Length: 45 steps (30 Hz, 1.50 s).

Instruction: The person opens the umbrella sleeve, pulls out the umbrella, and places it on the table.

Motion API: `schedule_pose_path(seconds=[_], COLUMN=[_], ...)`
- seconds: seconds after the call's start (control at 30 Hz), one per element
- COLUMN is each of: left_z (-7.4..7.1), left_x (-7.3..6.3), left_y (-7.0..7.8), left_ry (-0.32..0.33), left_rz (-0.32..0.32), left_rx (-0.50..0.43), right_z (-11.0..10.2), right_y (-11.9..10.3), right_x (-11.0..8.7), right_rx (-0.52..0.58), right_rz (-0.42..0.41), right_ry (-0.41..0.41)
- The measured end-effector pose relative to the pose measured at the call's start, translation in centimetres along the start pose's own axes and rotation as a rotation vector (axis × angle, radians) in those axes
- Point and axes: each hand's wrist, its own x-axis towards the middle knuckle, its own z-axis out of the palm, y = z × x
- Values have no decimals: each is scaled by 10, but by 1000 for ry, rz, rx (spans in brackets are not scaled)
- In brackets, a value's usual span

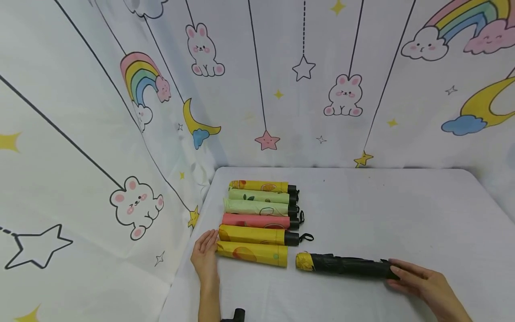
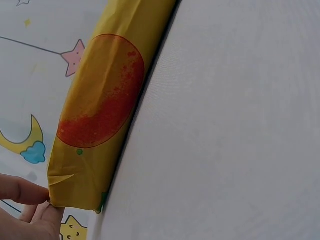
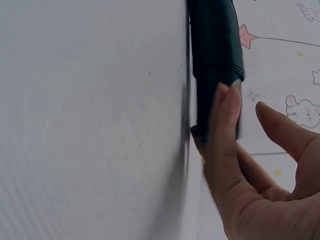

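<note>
A yellow umbrella sleeve [image 1: 252, 254] with an orange fruit print lies flat, lowest in the row in the head view. My left hand [image 1: 205, 257] rests at its left end, fingers mostly straight and touching the corner. In the left wrist view that sleeve [image 2: 100, 100] fills the upper left, with fingertips at its end. To the right lies a folded black umbrella [image 1: 346, 264], its left end yellow. My right hand [image 1: 422, 284] touches its right end. In the right wrist view, straight fingers lie along the umbrella's black end [image 3: 217, 45] and the thumb stands apart from it.
Several sleeved folding umbrellas lie stacked in a row above: yellow [image 1: 253, 235], red [image 1: 255, 221], light green [image 1: 255, 207] and others, black handles facing right. The white table [image 1: 382, 205] meets a printed curtain [image 1: 289, 103]. A small black object [image 1: 239, 315] shows at the bottom edge.
</note>
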Motion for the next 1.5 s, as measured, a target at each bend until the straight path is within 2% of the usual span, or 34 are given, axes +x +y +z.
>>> schedule_pose_path(seconds=[0.17,0.4,0.83,1.17,1.33,1.5], left_z=[2,3,5,6,8,10], left_x=[1,2,8,13,11,9], left_y=[2,3,4,3,5,5], left_ry=[7,11,-1,-23,-28,-27], left_rz=[21,24,16,-29,-24,-19], left_rx=[3,8,48,63,74,51], right_z=[-2,2,38,60,68,78], right_y=[-7,-23,-55,-80,-89,-96], right_x=[-9,-13,3,11,18,27], right_rx=[-91,-119,-160,-170,-167,-164], right_rz=[-44,-150,-348,-375,-416,-419], right_ry=[24,25,35,6,-18,-27])
